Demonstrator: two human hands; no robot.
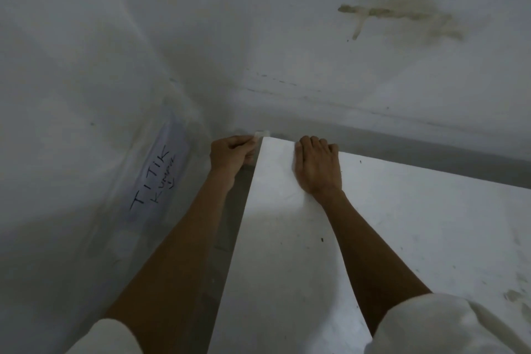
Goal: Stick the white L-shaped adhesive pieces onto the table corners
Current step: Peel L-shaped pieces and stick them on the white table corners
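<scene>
A white table (373, 238) fills the lower right, and its far left corner sits in the angle of two walls. My left hand (230, 152) reaches down beside the table's left edge and pinches a small white L-shaped adhesive piece (262, 134) right at that corner. My right hand (316, 164) lies on the tabletop just right of the corner, with its fingers curled over the far edge. Whether the piece touches the corner I cannot tell.
White walls stand close on the left and behind. A sheet with black handwriting (156, 178) is stuck on the left wall. A yellowish stain (402, 14) marks the back wall. A narrow dark gap (230, 224) runs between the table's left edge and the wall.
</scene>
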